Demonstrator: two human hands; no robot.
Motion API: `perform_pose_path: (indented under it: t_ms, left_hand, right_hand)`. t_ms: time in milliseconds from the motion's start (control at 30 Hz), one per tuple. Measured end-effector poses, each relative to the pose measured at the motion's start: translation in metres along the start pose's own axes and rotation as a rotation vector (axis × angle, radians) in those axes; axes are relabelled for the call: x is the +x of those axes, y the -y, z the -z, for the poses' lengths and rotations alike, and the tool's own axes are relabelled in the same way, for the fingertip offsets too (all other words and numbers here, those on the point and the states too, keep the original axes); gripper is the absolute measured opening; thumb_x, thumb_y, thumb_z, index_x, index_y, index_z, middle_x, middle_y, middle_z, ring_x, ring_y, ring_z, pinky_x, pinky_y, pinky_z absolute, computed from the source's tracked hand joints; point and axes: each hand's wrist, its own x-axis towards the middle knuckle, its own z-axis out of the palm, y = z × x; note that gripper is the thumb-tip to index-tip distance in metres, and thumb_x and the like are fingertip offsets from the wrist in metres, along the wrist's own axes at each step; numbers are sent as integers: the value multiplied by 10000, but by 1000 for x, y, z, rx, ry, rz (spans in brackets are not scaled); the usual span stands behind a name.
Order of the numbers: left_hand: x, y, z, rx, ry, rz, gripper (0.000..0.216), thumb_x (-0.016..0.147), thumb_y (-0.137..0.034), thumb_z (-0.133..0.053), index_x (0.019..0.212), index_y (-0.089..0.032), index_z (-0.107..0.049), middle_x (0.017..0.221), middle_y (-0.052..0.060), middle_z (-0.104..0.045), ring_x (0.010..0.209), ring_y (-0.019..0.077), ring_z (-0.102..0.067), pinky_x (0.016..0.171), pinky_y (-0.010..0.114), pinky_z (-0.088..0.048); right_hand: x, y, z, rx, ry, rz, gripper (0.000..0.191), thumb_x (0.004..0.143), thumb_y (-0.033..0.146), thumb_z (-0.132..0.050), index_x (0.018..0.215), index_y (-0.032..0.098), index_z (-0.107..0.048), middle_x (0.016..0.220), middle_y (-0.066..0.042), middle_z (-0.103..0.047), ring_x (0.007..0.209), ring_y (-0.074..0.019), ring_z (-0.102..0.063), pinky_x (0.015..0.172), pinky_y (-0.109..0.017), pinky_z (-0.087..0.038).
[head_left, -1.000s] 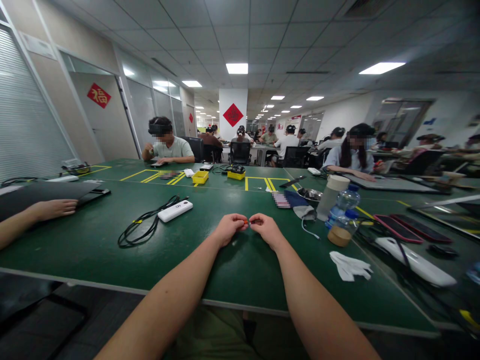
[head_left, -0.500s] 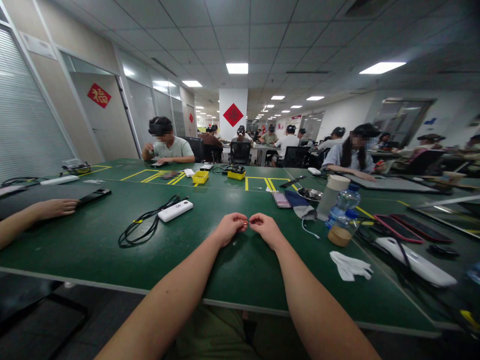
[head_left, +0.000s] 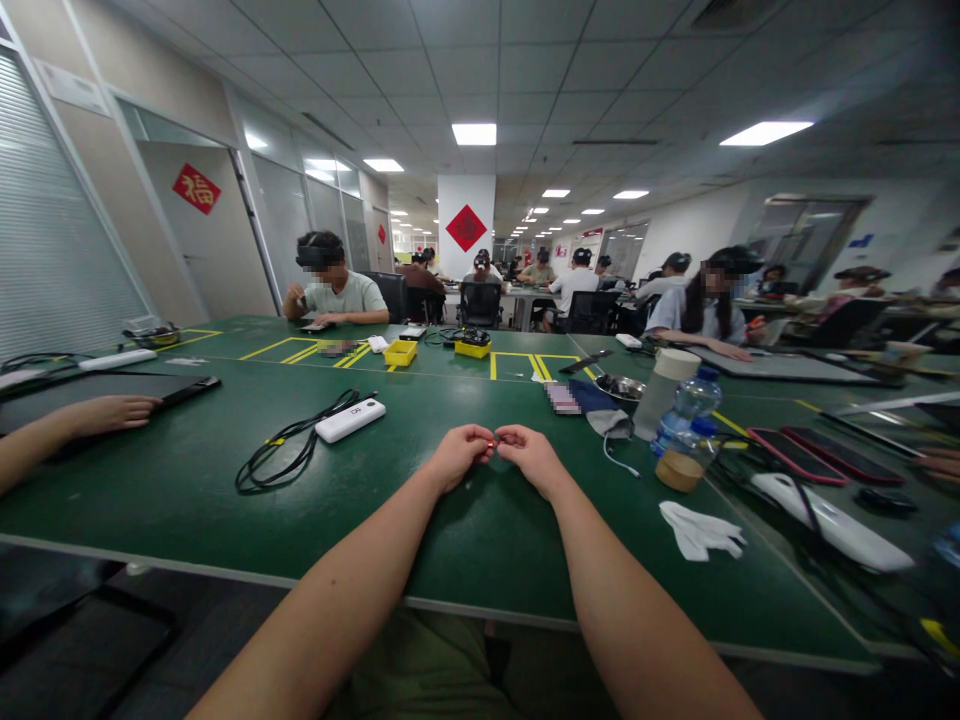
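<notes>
Over the middle of the green table [head_left: 405, 540], my two hands meet with fingertips almost touching. My left hand [head_left: 459, 458] is closed in a pinch on a tiny reddish-orange piece [head_left: 491, 446], too small to name. My right hand [head_left: 529, 462] is pinched as well, its fingertips right beside that piece; whatever they hold, if anything, is hidden. Left of my hands lies a white power bank [head_left: 351, 421] with a coiled black cable [head_left: 279, 462].
At right stand a pale tumbler [head_left: 666, 395] and plastic bottles [head_left: 681, 456], near a white glove-like cloth [head_left: 701, 531]. Yellow trays [head_left: 400, 353] sit farther back. Another person's hand [head_left: 120, 412] rests on a dark panel at left. Co-workers sit across the table.
My hands stay pinched in nearly the same place, with only a tiny shift at the fingertips. Part of another person's hand shows at the far right edge.
</notes>
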Motion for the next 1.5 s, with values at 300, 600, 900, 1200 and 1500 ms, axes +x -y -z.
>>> perform_pose_path:
  t_ms: [300, 600, 900, 1200, 1500]
  left_hand:
    - [-1, -2, -1, -29, 23, 15, 203, 703, -115, -632, 900, -97, -675, 755, 74, -671, 632, 96, -596, 607, 207, -455]
    - [-4, -7, -2, -19, -2, -1, 178, 646, -107, -663, 824, -111, -650, 726, 44, -654, 617, 89, -587, 640, 214, -463]
    - [-7, -8, -4, -53, 5, -35, 208, 615, -98, -683, 798, -115, -583, 748, 52, -652, 650, 108, -604, 651, 233, -467]
    - [-7, -9, -2, 68, -33, -77, 241, 634, -189, -704, 857, -136, -629, 663, -17, -585, 548, 71, -501, 542, 197, -396]
    - [-5, -6, -1, 65, -37, -90, 245, 635, -193, -703, 855, -139, -610, 645, -23, -573, 540, 73, -501, 545, 200, -390]
  right_hand:
    - [-2, 2, 1, 79, -7, -67, 365, 686, 302, -669, 1019, 166, -611, 791, -45, -688, 661, -147, -626, 664, -295, -488]
    - [0, -2, 2, 140, -70, -76, 290, 614, 274, -708, 836, 172, -551, 750, -26, -666, 651, -144, -616, 621, -272, -472]
    - [0, -1, 0, 184, -96, -58, 281, 604, 202, -679, 863, 167, -575, 838, -43, -657, 779, -178, -649, 733, -316, -497]
    - [3, -4, 3, 87, -138, -74, 302, 608, 185, -633, 910, 180, -640, 782, 0, -605, 659, -126, -585, 634, -275, -460]
    - [1, -4, 1, 121, -68, -80, 220, 597, 157, -612, 814, 174, -580, 788, -8, -628, 728, -153, -624, 673, -282, -468]
